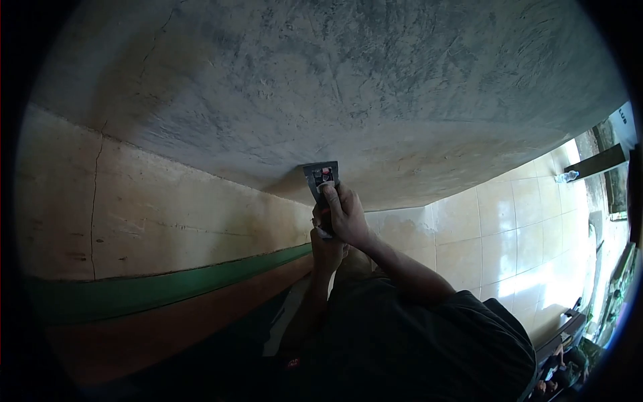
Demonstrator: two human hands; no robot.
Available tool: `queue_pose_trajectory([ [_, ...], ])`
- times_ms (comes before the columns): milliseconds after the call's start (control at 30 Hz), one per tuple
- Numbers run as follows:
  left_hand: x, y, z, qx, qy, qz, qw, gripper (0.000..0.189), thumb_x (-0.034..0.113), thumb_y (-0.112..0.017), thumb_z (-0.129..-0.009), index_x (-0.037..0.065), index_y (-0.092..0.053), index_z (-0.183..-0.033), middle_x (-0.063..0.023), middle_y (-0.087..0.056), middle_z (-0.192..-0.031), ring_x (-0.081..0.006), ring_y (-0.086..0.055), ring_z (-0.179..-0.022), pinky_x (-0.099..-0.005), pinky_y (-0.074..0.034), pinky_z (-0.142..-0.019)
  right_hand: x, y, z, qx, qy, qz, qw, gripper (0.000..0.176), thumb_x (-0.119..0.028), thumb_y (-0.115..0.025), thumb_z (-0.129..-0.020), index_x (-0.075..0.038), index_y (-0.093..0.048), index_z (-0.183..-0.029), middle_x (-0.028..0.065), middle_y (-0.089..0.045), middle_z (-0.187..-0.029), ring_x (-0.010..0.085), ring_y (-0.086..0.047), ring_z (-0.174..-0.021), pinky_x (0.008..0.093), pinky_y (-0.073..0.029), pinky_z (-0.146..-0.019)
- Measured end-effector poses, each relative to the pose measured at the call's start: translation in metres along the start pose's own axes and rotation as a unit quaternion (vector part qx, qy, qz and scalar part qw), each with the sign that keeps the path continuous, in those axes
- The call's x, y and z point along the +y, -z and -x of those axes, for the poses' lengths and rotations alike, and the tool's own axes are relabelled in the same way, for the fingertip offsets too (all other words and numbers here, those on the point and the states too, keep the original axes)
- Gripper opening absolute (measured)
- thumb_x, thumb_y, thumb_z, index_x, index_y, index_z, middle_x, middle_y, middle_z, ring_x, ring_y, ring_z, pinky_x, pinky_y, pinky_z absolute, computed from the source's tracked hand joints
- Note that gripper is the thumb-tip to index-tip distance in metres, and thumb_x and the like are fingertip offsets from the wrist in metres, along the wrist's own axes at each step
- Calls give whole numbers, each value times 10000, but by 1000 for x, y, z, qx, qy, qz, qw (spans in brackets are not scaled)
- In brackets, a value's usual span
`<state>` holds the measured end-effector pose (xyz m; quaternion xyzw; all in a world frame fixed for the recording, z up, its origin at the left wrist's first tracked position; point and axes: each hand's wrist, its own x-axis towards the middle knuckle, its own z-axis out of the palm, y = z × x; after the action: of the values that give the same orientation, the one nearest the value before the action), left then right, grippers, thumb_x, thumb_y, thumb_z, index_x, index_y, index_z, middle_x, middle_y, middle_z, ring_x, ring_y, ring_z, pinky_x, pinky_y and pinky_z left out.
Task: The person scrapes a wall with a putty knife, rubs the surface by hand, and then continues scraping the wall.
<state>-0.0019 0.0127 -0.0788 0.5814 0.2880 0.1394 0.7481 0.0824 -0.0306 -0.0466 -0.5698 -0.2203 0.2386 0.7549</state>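
My right hand (348, 216) is closed around the handle of a dark, wide-bladed scraper (321, 172), its thumb lying up along the neck. The blade's broad edge meets the lower, unevenly grey-coated part of the wall (375, 74), or comes very near it. Just below, my left hand (325, 249) is closed around the lower end of the handle. Some pale material shows near the left hand's fingers; what it is I cannot make out.
A side wall (181, 201) with a crack and a green band (167, 291) runs along the left. Shiny beige floor tiles (462, 231) stretch right. A clear plastic bottle (566, 177) lies near a dark post (596, 163). People (562, 372) are at the lower right.
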Motion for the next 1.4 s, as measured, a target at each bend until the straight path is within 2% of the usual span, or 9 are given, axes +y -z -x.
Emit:
queue_pose_trajectory([
  [67,2,2,-3,-14,2,-67,998,476,71,-571,-860,109,-354,-1282,-1,-511,-835,-31,-475,-557,-179,-364,-424,8,-1,2,10,-1,1,1000,278,-246,-342,-1012,-11,-435,-897,58,-556,-552,104,-542,-490,252,-442,-479],
  [133,-2,1,-3,33,-23,39,998,92,16,-624,-785,28,-536,-810,0,-516,-582,-69,-477,-435,-232,-331,-383,-10,-3,-3,11,3,0,1000,279,-249,-345,-1011,-14,-433,-890,55,-551,-549,102,-536,-484,251,-438,-476],
  [167,-4,4,-2,33,-14,38,999,92,16,-624,-785,28,-536,-810,0,-516,-582,-69,-477,-435,-232,-331,-383,-15,-4,-3,9,12,0,1000,280,-252,-348,-1011,-17,-431,-883,52,-547,-547,101,-530,-478,251,-435,-474],
  [233,-4,8,-5,-44,-77,6,996,444,55,-542,-876,115,-354,-1273,-6,-528,-853,-31,-469,-529,-186,-338,-403,-10,-6,-1,19,-3,-18,1000,281,-255,-352,-1010,-21,-427,-874,48,-541,-543,99,-520,-471,250,-430,-470],
  [267,-8,9,-4,-49,-76,8,996,444,55,-542,-876,115,-354,-1273,-6,-528,-853,-31,-469,-529,-186,-338,-403,-8,-6,-1,24,-12,-37,999,282,-257,-356,-1009,-24,-423,-865,44,-535,-540,96,-510,-464,248,-425,-467],
  [333,-17,7,-1,29,-7,50,998,79,-18,-606,-796,19,-540,-772,-3,-533,-607,-74,-512,-500,-240,-365,-423,11,-6,1,33,3,-17,999,282,-260,-359,-1009,-27,-420,-862,41,-529,-536,95,-504,-461,248,-421,-465],
  [867,-23,20,7,-7,-13,-45,999,125,10,-675,-767,-29,-583,-841,-35,-637,-759,-94,-582,-690,-275,-460,-616,0,-11,5,46,-16,-24,999,294,-288,-356,-1010,-51,-411,-845,33,-493,-512,83,-448,-429,241,-372,-436],
  [1167,-33,20,7,-21,80,-8,997,103,22,-670,-772,-12,-577,-799,-21,-606,-695,-80,-564,-631,-257,-433,-545,25,-7,10,86,-44,-50,994,281,-245,-393,-1001,-33,-442,-823,21,-472,-525,85,-463,-415,249,-355,-397],
  [1400,-44,17,2,-2,69,-20,997,122,22,-677,-768,-15,-571,-816,-37,-616,-724,-85,-566,-666,-268,-443,-573,25,-5,9,105,-40,-10,994,296,-257,-433,-986,-4,-496,-846,24,-504,-533,76,-483,-449,252,-388,-435],
])
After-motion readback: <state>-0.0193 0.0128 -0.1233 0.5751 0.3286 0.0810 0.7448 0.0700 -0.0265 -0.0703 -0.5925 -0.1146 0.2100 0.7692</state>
